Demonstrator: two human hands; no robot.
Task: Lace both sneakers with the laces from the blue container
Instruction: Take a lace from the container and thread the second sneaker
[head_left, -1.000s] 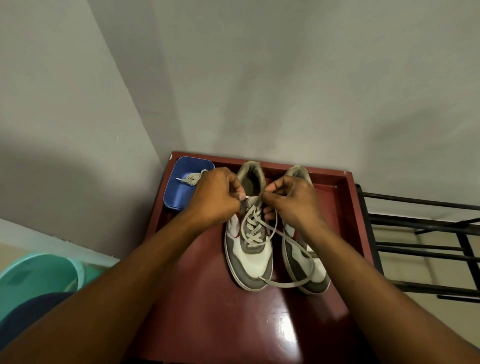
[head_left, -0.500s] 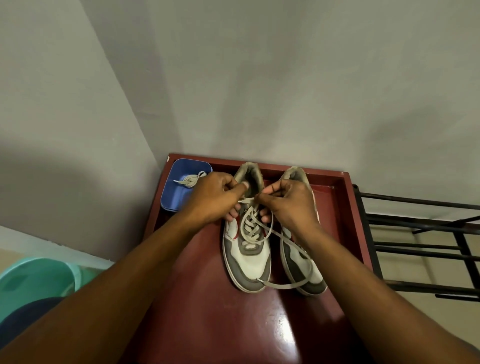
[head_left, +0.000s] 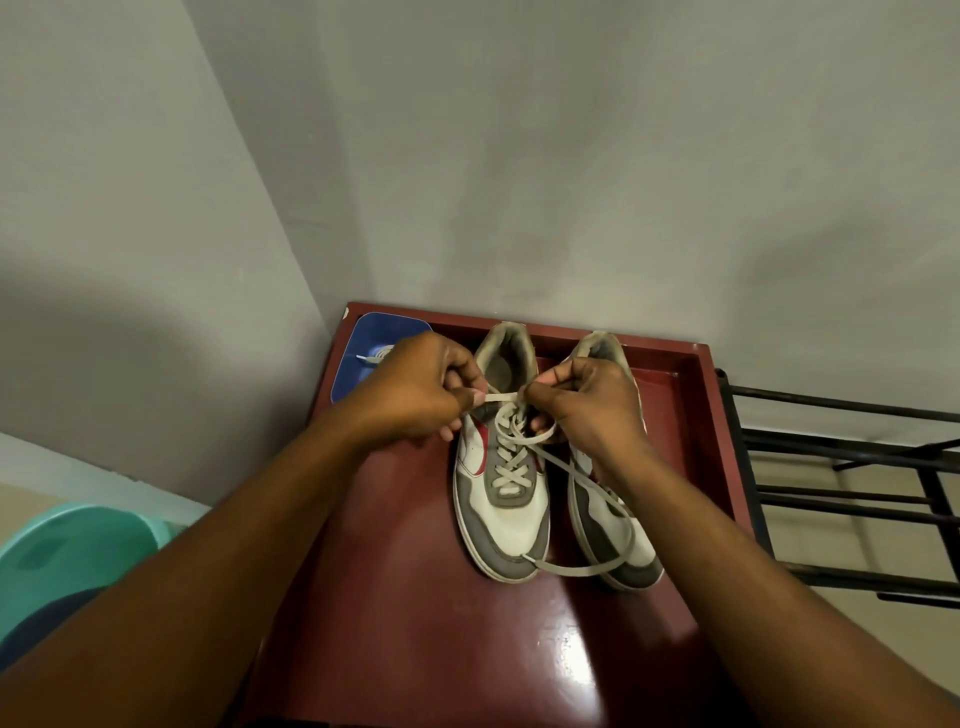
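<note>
Whereas hands sat bunched over top eyelets a second ago, we now see them drawn apart. Far left on table (head_left: 415, 649): blue container (head_left: 363, 332), second lace (head_left: 375, 356) inside, partly behind left hand (head_left: 415, 389). Left hand pinches lace (head_left: 501, 397), thumb against forefinger. Lace is now taut across to right hand (head_left: 587, 410), fingers curled, pinching it. First sneaker (head_left: 506, 509) crossed nearly to top; we judge last eyelets are being drawn. Second sneaker (head_left: 623, 545) on right shows no lacing, loose tail (head_left: 592, 570) over its toe.
</note>
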